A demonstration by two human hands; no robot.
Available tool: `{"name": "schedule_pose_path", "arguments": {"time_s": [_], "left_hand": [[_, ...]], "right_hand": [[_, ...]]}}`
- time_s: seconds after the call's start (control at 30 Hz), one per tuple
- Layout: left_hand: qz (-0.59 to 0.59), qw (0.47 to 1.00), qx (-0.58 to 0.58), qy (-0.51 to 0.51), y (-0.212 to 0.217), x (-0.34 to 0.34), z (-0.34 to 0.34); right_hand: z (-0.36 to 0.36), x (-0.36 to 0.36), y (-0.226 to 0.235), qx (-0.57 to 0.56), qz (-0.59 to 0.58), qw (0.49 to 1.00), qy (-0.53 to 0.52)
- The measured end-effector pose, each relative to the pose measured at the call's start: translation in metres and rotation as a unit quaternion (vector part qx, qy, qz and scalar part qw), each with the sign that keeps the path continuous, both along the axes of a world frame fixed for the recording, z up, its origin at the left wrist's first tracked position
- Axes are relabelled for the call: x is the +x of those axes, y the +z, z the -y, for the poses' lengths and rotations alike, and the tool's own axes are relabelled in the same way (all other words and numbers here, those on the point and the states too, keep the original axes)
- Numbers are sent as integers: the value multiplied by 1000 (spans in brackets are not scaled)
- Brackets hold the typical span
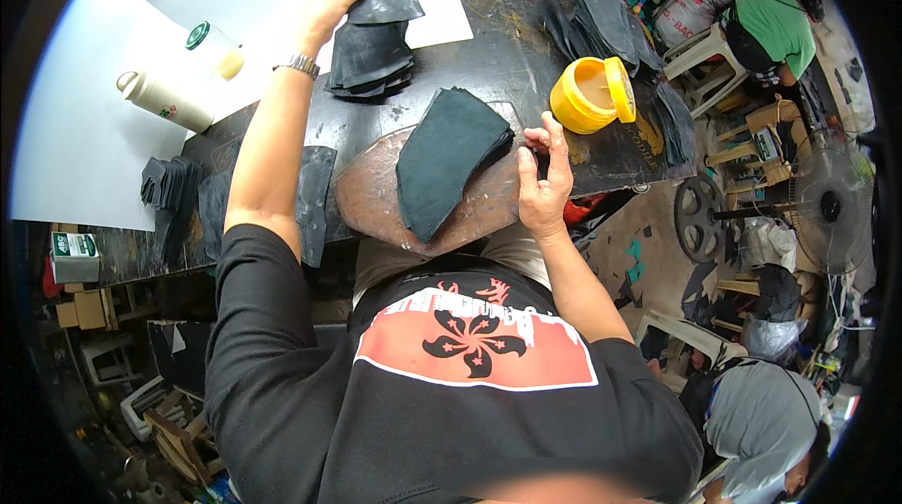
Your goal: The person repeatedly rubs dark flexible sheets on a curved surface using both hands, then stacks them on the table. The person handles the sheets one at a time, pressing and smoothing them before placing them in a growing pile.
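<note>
On the dark, scuffed bench (pixel 489 72) we found white paper sheets (pixel 85 128), a yellow glue tub (pixel 590 93) and leather stacks. Left hand (pixel 324 1) fingers lay spread on one stack (pixel 371 39); right hand (pixel 543 175) fingers were curled beside the centre stack (pixel 446 156). Stools and a fan (pixel 827 208) crowded the floor.

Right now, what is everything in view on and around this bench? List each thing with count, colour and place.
stack of cut pieces: one, black, far side under left hand
pile on board: one, dark green-black, centre
board: one, brown, near edge
tub: one, yellow, open, right
bottle: one, cream, lying left
paper sheet: one, white, left
fan: one, floor right
left hand: on stack
right hand: beside pile
</note>
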State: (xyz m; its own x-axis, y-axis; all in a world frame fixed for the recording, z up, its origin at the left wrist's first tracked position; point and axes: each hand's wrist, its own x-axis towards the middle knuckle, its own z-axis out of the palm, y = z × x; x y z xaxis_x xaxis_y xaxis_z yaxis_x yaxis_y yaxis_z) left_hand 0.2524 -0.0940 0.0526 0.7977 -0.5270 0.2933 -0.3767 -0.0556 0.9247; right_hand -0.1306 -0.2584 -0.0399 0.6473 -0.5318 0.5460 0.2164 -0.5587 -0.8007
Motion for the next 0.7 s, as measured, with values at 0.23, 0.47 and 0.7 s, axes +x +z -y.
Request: {"name": "schedule_pose_path", "arguments": {"time_s": [0.23, 0.47, 0.7], "left_hand": [[24, 995, 75, 67, -42, -31, -47], [190, 936, 238, 180, -49, -45, -45], [217, 941, 204, 157, -39, -65, -35]], "right_hand": [[0, 1, -1, 10, -1, 1000, 1], [1, 1, -1, 6, -10, 1000, 2], [-2, 3, -2, 36, 20, 999, -10]]}}
